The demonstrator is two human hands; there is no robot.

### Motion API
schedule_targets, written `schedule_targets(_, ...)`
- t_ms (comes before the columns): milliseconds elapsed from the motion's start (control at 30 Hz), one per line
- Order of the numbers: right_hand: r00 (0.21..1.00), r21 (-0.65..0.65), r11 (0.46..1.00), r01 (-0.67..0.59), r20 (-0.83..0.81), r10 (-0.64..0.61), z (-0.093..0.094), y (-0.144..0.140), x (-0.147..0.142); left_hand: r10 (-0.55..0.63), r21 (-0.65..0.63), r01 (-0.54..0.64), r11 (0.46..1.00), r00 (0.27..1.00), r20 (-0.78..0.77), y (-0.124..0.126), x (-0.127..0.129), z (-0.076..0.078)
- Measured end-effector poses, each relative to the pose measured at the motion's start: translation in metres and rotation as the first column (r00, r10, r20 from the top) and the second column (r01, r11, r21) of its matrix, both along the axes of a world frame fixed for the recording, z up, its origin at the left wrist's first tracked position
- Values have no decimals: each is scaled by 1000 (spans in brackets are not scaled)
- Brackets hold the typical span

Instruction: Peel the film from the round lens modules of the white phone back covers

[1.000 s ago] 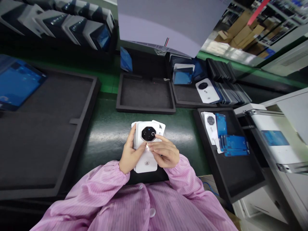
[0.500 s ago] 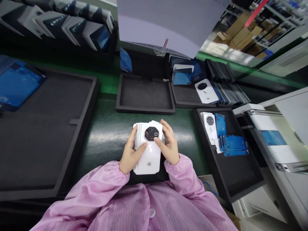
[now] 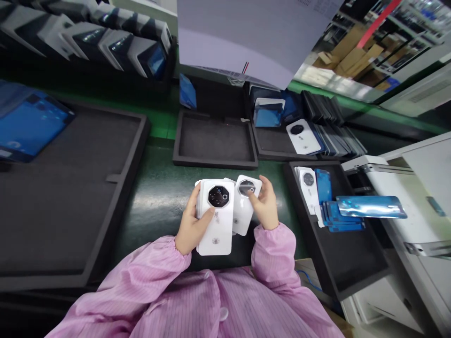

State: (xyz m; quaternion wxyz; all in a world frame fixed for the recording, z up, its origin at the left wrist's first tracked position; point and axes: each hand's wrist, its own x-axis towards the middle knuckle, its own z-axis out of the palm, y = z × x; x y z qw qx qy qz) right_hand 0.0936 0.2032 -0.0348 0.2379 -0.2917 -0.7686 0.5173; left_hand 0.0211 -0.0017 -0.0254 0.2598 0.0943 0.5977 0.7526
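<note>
In my left hand (image 3: 195,225) I hold a stack of white phone back covers (image 3: 216,230), upright, each with a dark octagonal camera area near the top. My thumb presses on the front cover and the fingers go round its left edge. My right hand (image 3: 266,204) pinches a single white phone back cover (image 3: 244,211) by its upper right corner, thumb in front over the camera area. This cover is tilted and lies just right of the stack, its left edge partly behind it. Another white corner shows behind both.
A black foam tray (image 3: 347,263) on the right holds white and blue covers. A blue film-faced panel (image 3: 371,207) juts over its right edge. Ahead stands a black tray (image 3: 215,162); a larger tray (image 3: 116,197) lies left. Racked panels (image 3: 116,49) line the back left.
My right hand has moved right, drawing one white phone back cover off the stack. A blue panel has appeared above the right tray. My left hand stays on the stack.
</note>
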Motion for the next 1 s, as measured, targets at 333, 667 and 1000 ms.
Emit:
schedule_targets(333, 985, 484, 875, 14, -155, 70, 10, -49, -11, -6, -41, 2, 999, 996, -91, 0, 0, -5)
schedule_targets(667, 964, 58, 985, -163, -205, 171, 14, -52, -9, -93, -203, -3, 979, 884, -459, -1, 6, -15)
schedule_targets(1000, 826, 688, 706, -168, -292, 482, 19, -68, -5, -17, -124, -28, 992, 938, -345, 2, 3, -13)
